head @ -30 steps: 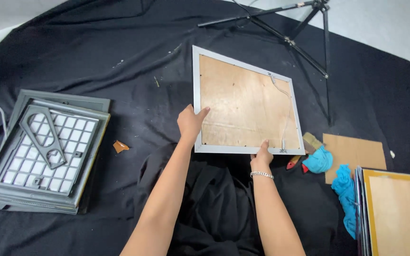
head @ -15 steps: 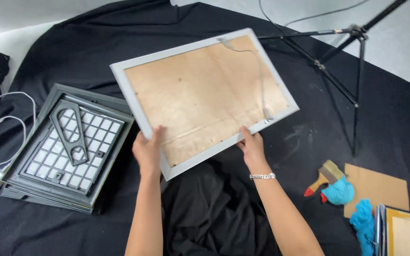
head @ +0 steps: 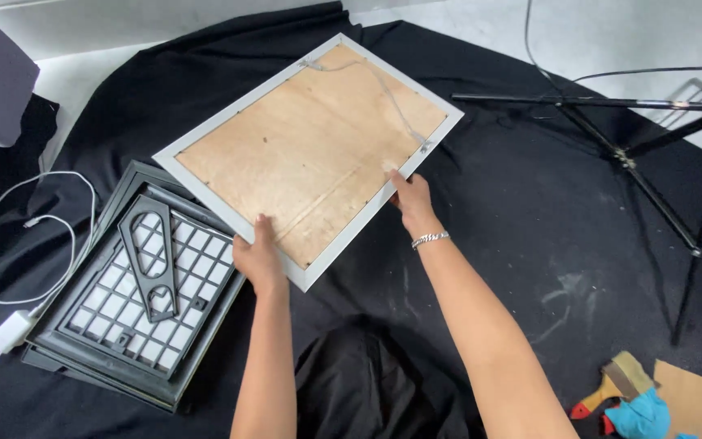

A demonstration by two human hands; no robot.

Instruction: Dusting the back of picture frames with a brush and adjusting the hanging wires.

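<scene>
frame (head: pixel 310 150) is face down in your grip, its plywood back up and its grey border showing all round, held tilted over the black cloth (head: pixel 513 244) with its lower left corner hanging above the grey grid tray (head: pixel 123 301). your left hand (head: pixel 257 258) is closed on the near edge close to that corner, thumb on the board and fingers hidden under the border; your right hand (head: pixel 410 195) pinches the right-hand edge further up, fingers on top. a thin hanging wire (head: pixel 392 97) runs slack across the upper right of the back between two small fixings. the hands sit fairly close together for so wide a panel, so the far corner is unsupported; spread your grip toward opposite edges if you want it steadier, and keep pressure on the border rather than the thin board, which probably flexes. mind the low corner: it looks close to the tray and the black looped piece (head: pixel 152 260) lying on it, though you cannot tell from here whether it touches. the wire is likely to snag a finger, so keep clear of it. off to the right stand the tripod legs (head: pixel 635 154), well apart; a brush (head: pixel 611 390) and blue rag (head: pixel 639 415) lie near your right elbow, and a white charger (head: pixel 10 329) with its cable lies left of the tray.
</scene>
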